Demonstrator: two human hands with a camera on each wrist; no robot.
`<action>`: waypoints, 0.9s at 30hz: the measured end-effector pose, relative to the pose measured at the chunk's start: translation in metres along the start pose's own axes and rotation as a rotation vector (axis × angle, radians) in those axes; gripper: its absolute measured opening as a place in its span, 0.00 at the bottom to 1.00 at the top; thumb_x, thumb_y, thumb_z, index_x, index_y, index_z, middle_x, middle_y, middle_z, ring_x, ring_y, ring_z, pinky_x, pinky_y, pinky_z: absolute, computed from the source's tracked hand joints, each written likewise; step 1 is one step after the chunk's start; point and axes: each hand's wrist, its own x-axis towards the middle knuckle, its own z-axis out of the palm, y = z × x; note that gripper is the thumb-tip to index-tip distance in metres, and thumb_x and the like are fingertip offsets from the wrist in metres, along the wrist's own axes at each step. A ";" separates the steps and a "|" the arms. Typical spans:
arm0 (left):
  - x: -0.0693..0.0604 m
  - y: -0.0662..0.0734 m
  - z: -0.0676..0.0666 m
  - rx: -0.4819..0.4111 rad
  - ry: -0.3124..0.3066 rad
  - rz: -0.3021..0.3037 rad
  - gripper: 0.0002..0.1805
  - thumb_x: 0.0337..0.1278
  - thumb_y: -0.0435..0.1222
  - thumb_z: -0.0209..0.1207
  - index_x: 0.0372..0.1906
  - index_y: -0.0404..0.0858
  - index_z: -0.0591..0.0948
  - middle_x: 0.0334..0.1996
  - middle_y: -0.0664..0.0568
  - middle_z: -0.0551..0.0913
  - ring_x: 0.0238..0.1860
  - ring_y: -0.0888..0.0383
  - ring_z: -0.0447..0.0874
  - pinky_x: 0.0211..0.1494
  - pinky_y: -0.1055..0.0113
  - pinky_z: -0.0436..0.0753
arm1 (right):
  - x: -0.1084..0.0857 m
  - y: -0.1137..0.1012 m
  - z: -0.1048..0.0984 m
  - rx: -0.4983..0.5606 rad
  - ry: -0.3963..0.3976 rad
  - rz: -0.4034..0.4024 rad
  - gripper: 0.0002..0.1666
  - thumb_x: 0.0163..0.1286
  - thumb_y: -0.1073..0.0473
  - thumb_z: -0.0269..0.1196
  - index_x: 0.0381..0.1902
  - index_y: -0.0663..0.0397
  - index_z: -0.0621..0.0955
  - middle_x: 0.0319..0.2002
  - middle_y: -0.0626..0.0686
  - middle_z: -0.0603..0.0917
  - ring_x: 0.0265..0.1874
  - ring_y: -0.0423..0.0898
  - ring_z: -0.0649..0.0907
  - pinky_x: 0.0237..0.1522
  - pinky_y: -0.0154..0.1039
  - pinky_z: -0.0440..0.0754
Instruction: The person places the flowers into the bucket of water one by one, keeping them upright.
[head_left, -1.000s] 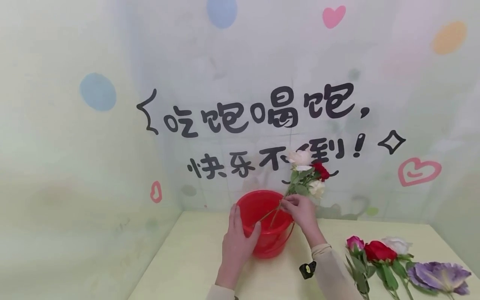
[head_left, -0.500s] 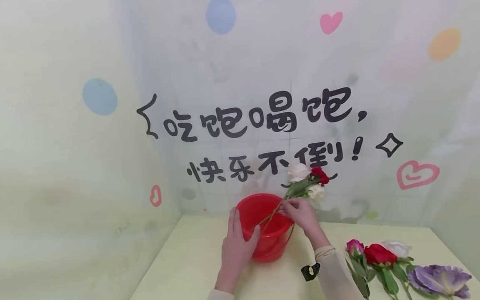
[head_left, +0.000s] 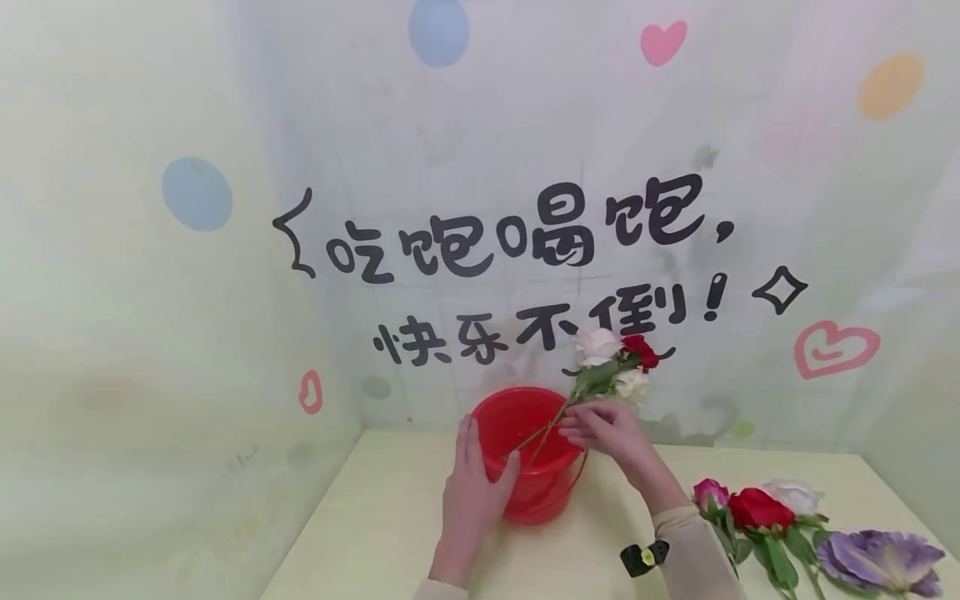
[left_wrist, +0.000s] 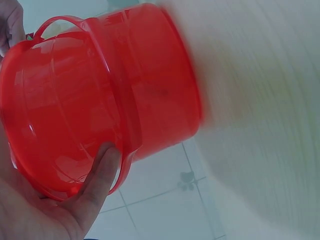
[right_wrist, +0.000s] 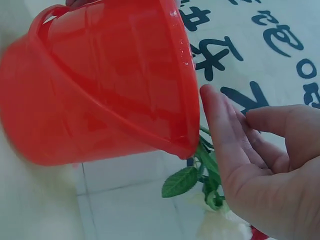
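Observation:
A red plastic bucket (head_left: 534, 500) stands upright on the table. My left hand (head_left: 472, 500) holds its left side, the thumb lying over the near wall close to the hanging handle (right_wrist: 92, 102). Inside the bucket are crossed stems of artificial flowers, leaning against the right rim. Their blooms hang out past the rim: a pale pink rose (head_left: 597, 346), a red flower (head_left: 641, 352) and a cream rose (head_left: 632, 386). Just beside that rim is my right hand (right_wrist: 265, 160), fingers fairly straight and no stem visible between them. The lower stem ends are hidden by the bucket.
More artificial flowers lie on the table at the right: a pink bud (head_left: 710, 493), a red rose (head_left: 761, 508), a white one (head_left: 795, 497) and a large purple bloom (head_left: 881, 560). A printed wall (head_left: 465, 125) rises behind the table (head_left: 390, 500).
My right hand has let go of the flower stems and drawn slightly right. Earlier the blooms sank lower toward the bucket's rim. My left hand stays on the bucket.

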 end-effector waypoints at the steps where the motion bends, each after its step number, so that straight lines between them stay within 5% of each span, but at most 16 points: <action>1: 0.000 0.000 0.001 -0.006 0.001 0.000 0.58 0.55 0.50 0.76 0.85 0.43 0.55 0.78 0.47 0.66 0.56 0.43 0.85 0.47 0.48 0.91 | -0.003 0.000 -0.003 -0.010 -0.022 -0.005 0.23 0.83 0.61 0.57 0.63 0.78 0.78 0.55 0.71 0.86 0.52 0.60 0.90 0.54 0.46 0.88; 8: 0.000 0.002 0.005 -0.017 -0.017 -0.016 0.60 0.54 0.51 0.76 0.85 0.45 0.54 0.78 0.48 0.65 0.59 0.44 0.84 0.49 0.47 0.91 | -0.031 -0.001 -0.028 -0.015 -0.105 0.024 0.28 0.84 0.54 0.57 0.65 0.78 0.75 0.54 0.68 0.87 0.51 0.57 0.90 0.55 0.46 0.88; 15: -0.002 0.005 0.004 -0.004 -0.008 -0.031 0.57 0.56 0.52 0.74 0.85 0.44 0.56 0.79 0.48 0.65 0.56 0.43 0.86 0.48 0.47 0.91 | -0.068 0.016 -0.058 -0.066 -0.063 0.131 0.25 0.84 0.56 0.57 0.60 0.77 0.77 0.46 0.59 0.89 0.44 0.52 0.91 0.50 0.45 0.90; 21: -0.004 -0.006 -0.004 0.002 0.003 -0.073 0.58 0.55 0.51 0.76 0.85 0.44 0.55 0.79 0.47 0.65 0.60 0.41 0.84 0.48 0.46 0.91 | -0.111 0.040 -0.084 -0.373 -0.066 0.182 0.17 0.81 0.54 0.61 0.45 0.66 0.83 0.32 0.53 0.86 0.31 0.49 0.88 0.35 0.42 0.91; 27: -0.003 -0.018 -0.014 0.023 0.002 -0.073 0.59 0.54 0.50 0.76 0.85 0.43 0.54 0.79 0.46 0.64 0.60 0.40 0.84 0.49 0.45 0.91 | -0.142 0.058 -0.101 -0.675 0.033 0.263 0.14 0.77 0.55 0.66 0.32 0.57 0.81 0.20 0.50 0.80 0.21 0.46 0.80 0.27 0.38 0.83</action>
